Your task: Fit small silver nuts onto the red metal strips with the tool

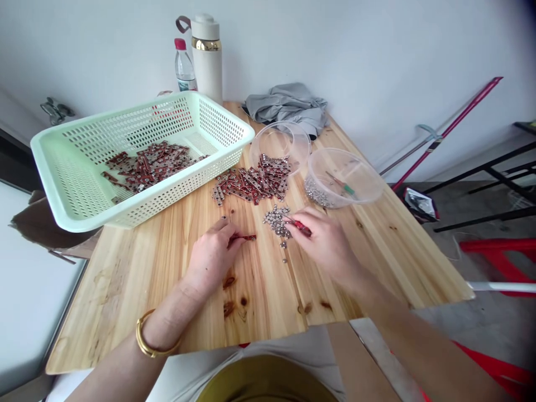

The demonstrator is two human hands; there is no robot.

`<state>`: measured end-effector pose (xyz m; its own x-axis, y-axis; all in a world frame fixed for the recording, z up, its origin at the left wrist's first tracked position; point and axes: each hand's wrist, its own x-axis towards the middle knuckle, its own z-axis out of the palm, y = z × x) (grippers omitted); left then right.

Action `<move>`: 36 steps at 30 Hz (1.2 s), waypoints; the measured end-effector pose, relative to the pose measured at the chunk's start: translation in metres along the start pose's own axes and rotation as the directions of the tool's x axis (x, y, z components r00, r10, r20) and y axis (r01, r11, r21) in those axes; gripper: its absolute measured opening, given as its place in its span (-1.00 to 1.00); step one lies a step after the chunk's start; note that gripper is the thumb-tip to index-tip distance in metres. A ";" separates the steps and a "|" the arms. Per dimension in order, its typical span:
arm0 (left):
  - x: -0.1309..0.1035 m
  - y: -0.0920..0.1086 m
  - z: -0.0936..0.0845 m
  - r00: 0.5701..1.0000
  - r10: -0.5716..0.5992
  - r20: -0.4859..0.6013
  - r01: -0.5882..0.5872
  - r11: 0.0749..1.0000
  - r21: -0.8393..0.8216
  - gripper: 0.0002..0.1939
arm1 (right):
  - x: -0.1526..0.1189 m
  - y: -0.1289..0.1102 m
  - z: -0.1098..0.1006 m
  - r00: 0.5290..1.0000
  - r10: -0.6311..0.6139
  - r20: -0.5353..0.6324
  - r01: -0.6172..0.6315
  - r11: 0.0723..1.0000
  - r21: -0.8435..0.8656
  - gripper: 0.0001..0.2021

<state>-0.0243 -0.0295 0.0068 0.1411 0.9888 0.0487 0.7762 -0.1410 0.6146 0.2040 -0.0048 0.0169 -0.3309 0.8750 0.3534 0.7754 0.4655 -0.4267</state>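
from the head camera, looking down at the wooden table: the left hand rests on the boards with its fingers curled down, pinching one small reddish-brown plate flat against the wood; the plate pokes out just past the fingertips. the right hand is closed around a red-handled tool, its tip touching the little heap of silver nuts that lies between the two hands.

the plate looks thin, stiff and light, likely metal, so i'd say it wants holding by its edges or pressing flat, or it will skate on the smooth wood. the nuts seem tiny and prone to rolling; a few already lie stray just below the heap.

beyond the hands lies a loose pile of more plates, and further plates sit in the pale green basket to the left. two clear tubs stand behind, one with more nuts inside.
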 end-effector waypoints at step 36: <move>0.001 -0.011 0.000 0.998 0.045 0.053 -0.041 0.996 -0.073 -0.79 | 0.010 -0.031 0.045 0.972 -0.198 0.126 0.199 0.980 0.002 -0.83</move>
<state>-0.0329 -0.0274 0.0004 0.2087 0.9774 0.0344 0.7224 -0.1778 0.6682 0.1522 -0.0048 -0.0037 -0.5427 0.7754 0.3227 0.6931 0.6305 -0.3493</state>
